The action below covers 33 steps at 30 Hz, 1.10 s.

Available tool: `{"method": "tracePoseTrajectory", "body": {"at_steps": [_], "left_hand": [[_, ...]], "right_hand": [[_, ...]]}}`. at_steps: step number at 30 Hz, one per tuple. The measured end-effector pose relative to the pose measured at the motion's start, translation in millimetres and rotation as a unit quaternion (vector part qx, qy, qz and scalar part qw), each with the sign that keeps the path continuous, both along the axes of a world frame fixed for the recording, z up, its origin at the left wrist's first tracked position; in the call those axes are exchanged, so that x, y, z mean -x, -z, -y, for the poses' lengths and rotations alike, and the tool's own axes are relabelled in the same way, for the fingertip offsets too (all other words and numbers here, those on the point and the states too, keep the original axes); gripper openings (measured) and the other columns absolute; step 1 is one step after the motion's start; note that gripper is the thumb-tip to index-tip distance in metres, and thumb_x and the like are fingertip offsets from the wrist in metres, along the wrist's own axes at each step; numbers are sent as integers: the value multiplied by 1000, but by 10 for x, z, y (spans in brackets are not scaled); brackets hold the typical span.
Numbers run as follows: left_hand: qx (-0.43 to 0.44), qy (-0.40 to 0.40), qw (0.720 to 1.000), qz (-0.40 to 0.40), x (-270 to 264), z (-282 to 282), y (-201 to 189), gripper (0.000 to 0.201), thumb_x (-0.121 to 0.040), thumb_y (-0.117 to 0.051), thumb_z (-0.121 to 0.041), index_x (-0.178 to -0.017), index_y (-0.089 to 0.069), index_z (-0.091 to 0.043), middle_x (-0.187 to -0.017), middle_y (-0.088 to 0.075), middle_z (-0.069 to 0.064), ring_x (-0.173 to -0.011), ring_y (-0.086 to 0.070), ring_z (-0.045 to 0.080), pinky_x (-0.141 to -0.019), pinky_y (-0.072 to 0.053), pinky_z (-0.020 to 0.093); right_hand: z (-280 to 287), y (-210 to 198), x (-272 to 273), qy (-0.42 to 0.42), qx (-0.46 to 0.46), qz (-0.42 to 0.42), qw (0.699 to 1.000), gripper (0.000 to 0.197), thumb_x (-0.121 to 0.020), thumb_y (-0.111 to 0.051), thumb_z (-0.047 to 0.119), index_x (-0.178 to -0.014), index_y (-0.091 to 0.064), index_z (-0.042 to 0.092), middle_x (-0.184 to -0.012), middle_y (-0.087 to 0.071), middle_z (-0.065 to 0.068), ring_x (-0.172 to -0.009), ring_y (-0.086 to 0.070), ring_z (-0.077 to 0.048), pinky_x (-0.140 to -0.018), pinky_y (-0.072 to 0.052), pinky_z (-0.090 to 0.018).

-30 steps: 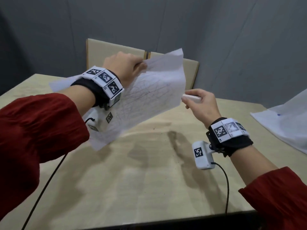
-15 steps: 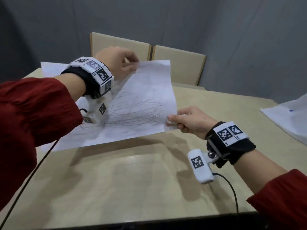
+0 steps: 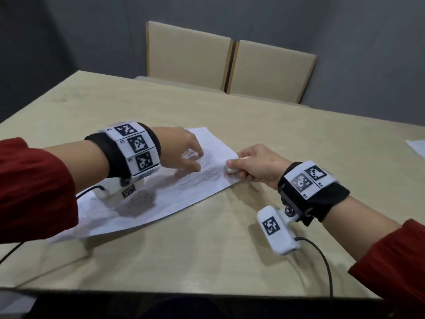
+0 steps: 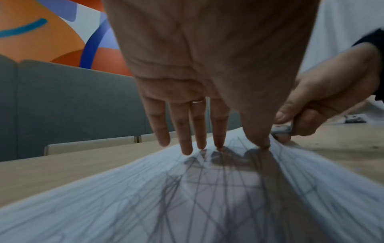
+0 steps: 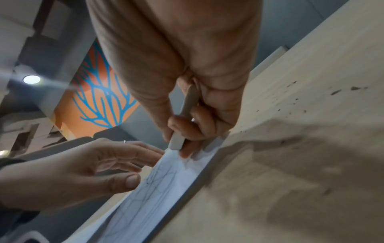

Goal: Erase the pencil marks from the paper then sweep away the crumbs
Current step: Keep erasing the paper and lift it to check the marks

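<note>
The white paper (image 3: 193, 192) with grey pencil scribbles lies flat on the beige table (image 3: 230, 249). My left hand (image 3: 184, 155) is above the sheet with straight, spread fingers, and the fingertips (image 4: 218, 144) touch the scribbled area. My right hand (image 3: 250, 164) grips a white eraser (image 3: 232, 168) at the paper's right corner. In the right wrist view the eraser (image 5: 187, 106) sits between thumb and fingers, and its end rests on the paper (image 5: 149, 189) edge. Dark crumbs (image 5: 336, 92) dot the table to the right of the sheet.
Two beige chairs (image 3: 230, 58) stand behind the table's far edge. Another white sheet (image 3: 416, 148) lies at the right border. Black cables (image 3: 322, 261) trail from both wrist cameras towards the table's near edge.
The paper was held up in the air by both hands and now lies flat on the table. My left hand has let go of its top edge and touches it with straight fingers.
</note>
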<state>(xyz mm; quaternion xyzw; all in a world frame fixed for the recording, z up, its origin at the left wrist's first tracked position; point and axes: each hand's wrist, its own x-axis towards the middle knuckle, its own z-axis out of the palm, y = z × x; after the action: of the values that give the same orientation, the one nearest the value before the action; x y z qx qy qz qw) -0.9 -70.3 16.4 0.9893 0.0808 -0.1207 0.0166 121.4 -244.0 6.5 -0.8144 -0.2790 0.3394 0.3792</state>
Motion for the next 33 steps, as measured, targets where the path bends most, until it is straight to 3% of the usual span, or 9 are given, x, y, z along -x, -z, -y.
{"method": "tracePoseTrajectory", "body": {"at_steps": [2,5,8,11,15,22,27,30,33], "left_hand": [[0,-3,999,-43,-8,-18,40,68,-86,-47,-68,-145,-39,-35,-146,-45,-6,-131,-42,20,-106,-37,38],[-8,18,996,-83,-20,-7,61,75,-84,-53,-67,-149,-29,-38,-147,-43,-6,-132,-41,19,-105,-35,33],[-16,39,994,-99,-64,12,46,74,-85,-59,-60,-150,-31,-36,-149,-39,-4,-133,-40,20,-103,-37,34],[4,47,995,-93,-106,0,55,75,-83,-64,-57,-149,-33,-37,-156,-29,-9,-135,-37,18,-109,-33,35],[16,44,995,-87,-151,8,97,88,-78,-62,-67,-151,-27,-34,-161,-14,-14,-142,-28,16,-115,-26,35],[13,51,994,-94,-244,96,258,94,-82,-53,-70,-155,-14,-26,-163,-6,-2,-140,-32,28,-110,-32,36],[28,42,995,-89,-283,63,282,98,-77,-58,-72,-153,-21,-23,-161,-17,-3,-138,-34,28,-105,-34,32],[17,40,994,-98,-279,86,284,101,-78,-57,-71,-156,-8,-28,-163,0,-2,-143,-27,29,-113,-29,36],[34,33,995,-83,-269,75,290,97,-76,-61,-71,-154,-20,-30,-163,0,-4,-142,-32,27,-111,-32,35]], "right_hand": [[-10,20,34,-14,17,23,999,6,-92,-61,9,-95,-60,4,-56,-61,1,-45,-48,-6,-42,-37,-15],[-4,30,0,-10,34,72,997,35,-86,-68,10,-116,-49,5,-64,-62,-4,-52,-56,-10,-51,-46,-18],[-19,-31,-72,-64,50,247,966,17,-81,-73,17,-94,-61,18,-72,-62,4,-58,-55,-3,-50,-39,-15],[-105,-74,-72,-151,52,320,934,13,-80,-72,15,-84,-65,26,-76,-60,12,-66,-52,4,-53,-35,-6],[-237,-43,-58,-209,69,351,910,17,-80,-68,8,-89,-65,22,-69,-59,17,-65,-50,7,-56,-38,-4],[-323,-20,-84,-266,88,386,879,11,-81,-66,8,-91,-68,12,-77,-64,10,-72,-52,-4,-61,-39,-12],[-342,-12,-89,-258,79,379,885,11,-80,-69,9,-91,-68,11,-81,-69,7,-78,-58,-11,-75,-49,-26],[-269,-6,-73,-263,71,365,890,10,-82,-71,11,-91,-66,14,-76,-65,13,-72,-56,-3,-72,-45,-22],[-209,-14,-22,-300,72,346,886,12,-81,-71,11,-91,-67,16,-78,-68,14,-76,-60,-5,-73,-46,-19]]}}
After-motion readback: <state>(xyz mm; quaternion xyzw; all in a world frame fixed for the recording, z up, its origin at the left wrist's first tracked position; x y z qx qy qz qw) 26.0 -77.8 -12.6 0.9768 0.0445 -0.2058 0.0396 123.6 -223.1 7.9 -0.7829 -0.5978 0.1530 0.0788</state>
